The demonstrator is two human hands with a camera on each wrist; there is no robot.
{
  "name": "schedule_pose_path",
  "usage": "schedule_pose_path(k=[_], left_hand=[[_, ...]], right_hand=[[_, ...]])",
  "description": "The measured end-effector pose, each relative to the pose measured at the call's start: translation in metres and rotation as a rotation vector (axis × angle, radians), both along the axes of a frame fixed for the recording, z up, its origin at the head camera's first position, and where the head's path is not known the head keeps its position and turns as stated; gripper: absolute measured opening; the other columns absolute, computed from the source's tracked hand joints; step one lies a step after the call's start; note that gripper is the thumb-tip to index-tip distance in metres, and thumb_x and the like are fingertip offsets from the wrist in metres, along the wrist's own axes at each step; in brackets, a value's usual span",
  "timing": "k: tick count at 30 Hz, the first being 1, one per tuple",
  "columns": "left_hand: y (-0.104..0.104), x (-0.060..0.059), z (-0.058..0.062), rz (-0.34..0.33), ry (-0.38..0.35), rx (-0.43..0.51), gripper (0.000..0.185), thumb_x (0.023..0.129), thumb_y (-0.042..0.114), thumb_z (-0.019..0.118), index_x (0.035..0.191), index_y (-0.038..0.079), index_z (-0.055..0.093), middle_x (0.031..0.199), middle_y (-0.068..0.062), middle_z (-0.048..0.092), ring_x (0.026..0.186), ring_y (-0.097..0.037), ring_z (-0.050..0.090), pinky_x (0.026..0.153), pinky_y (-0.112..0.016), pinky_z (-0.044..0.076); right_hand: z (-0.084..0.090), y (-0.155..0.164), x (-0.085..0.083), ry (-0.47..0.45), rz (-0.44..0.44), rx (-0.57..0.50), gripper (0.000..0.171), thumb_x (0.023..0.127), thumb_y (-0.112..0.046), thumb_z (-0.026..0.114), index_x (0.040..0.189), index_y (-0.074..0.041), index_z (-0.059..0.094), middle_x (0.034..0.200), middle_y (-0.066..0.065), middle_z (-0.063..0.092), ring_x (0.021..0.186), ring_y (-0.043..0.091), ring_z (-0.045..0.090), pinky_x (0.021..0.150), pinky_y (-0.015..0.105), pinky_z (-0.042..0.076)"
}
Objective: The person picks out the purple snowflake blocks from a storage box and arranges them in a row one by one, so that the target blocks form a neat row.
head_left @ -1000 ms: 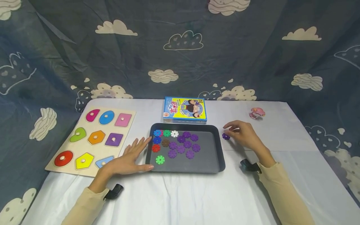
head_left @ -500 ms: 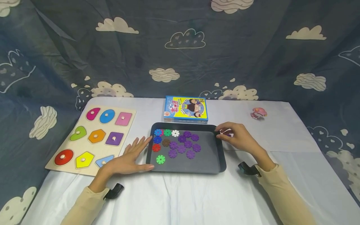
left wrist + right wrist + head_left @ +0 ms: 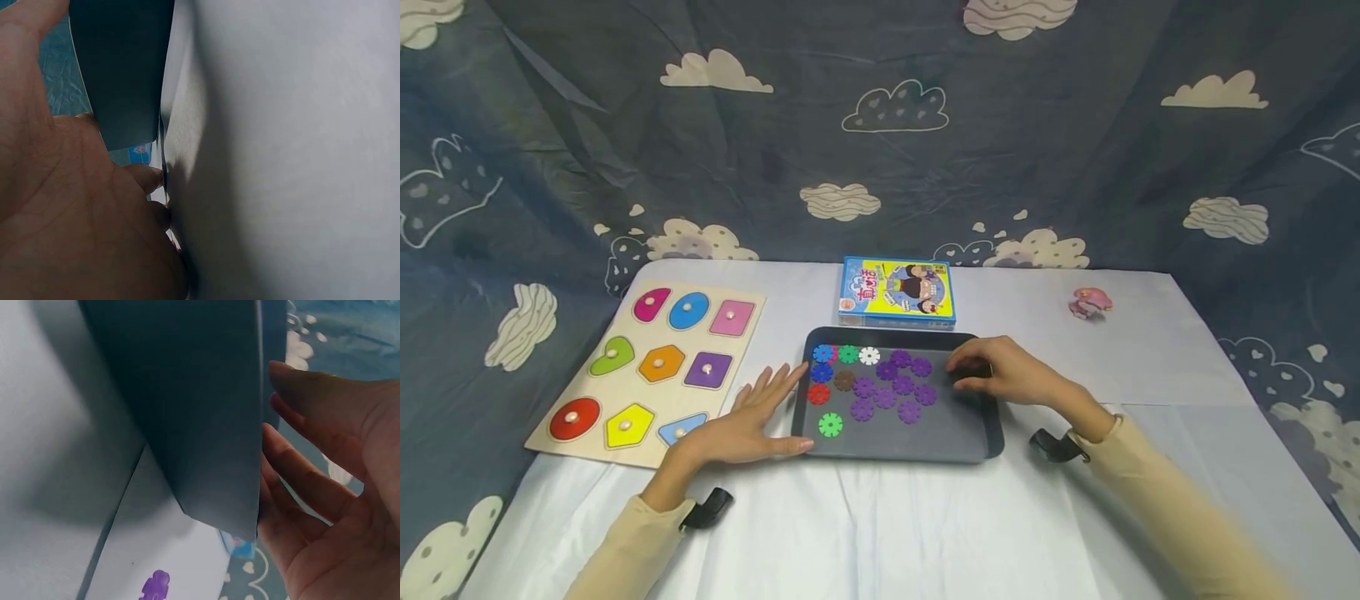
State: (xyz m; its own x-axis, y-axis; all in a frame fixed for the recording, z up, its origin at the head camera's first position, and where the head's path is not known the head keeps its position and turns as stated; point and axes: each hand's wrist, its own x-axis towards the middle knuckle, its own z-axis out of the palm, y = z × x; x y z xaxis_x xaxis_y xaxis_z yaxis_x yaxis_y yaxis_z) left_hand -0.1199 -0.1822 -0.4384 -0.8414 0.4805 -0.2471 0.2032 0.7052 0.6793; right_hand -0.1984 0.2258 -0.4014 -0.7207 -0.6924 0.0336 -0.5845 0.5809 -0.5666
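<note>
Two hands work at a dark tray in the head view. The left hand lies flat on the white tablecloth, fingers straight and released, its fingertips touching the tray's left rim. The right hand reaches over the tray's far right part with fingers curled; whether it grasps anything cannot be told from here. Toward the left and middle of the tray lie many small snowflake discs, mostly purple, with blue, green, white, red and brown ones along the left and far edges. Left of the tray sits a wooden shape puzzle board; just beyond the tray's far rim is a blue and yellow box; far right on the cloth is a small pink toy.

From the left wrist, the open palm rests beside the tray's dark wall.

From the right wrist, loosely bent fingers sit next to the tray's wall, and one purple disc lies on the pale surface below, apart from the hand.
</note>
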Motion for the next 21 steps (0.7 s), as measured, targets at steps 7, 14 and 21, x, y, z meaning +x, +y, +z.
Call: schedule_pose_path(k=[7,14,21], left_hand=[[0.001,0.000,0.001,0.002,-0.009,0.009,0.106,0.085,0.061,0.070,0.162,0.035,0.003,0.169,-0.015,-0.001,0.155,-0.039,-0.011,0.120,-0.066,-0.008],[0.000,0.000,0.001,0.006,-0.005,0.007,0.106,0.085,0.061,0.070,0.162,0.036,0.002,0.169,-0.015,-0.002,0.155,-0.040,-0.011,0.120,-0.066,-0.009],[0.000,0.000,0.001,0.002,-0.009,0.010,0.106,0.085,0.061,0.070,0.162,0.036,0.001,0.169,-0.014,-0.003,0.154,-0.040,-0.012,0.120,-0.066,-0.009]], right_hand=[[-0.001,-0.007,-0.005,-0.063,0.055,0.030,0.024,0.087,-0.015,0.079,0.109,-0.008,0.073,0.116,0.005,0.072,0.103,0.023,0.067,0.088,0.044,0.057],[-0.007,-0.017,-0.010,-0.129,0.092,0.042,0.025,0.086,-0.017,0.080,0.110,-0.011,0.074,0.120,0.004,0.070,0.112,0.021,0.065,0.094,0.041,0.056],[-0.012,-0.024,-0.014,-0.127,0.126,0.044,0.024,0.085,-0.015,0.081,0.108,-0.012,0.075,0.115,0.001,0.071,0.104,0.020,0.063,0.091,0.042,0.056]])
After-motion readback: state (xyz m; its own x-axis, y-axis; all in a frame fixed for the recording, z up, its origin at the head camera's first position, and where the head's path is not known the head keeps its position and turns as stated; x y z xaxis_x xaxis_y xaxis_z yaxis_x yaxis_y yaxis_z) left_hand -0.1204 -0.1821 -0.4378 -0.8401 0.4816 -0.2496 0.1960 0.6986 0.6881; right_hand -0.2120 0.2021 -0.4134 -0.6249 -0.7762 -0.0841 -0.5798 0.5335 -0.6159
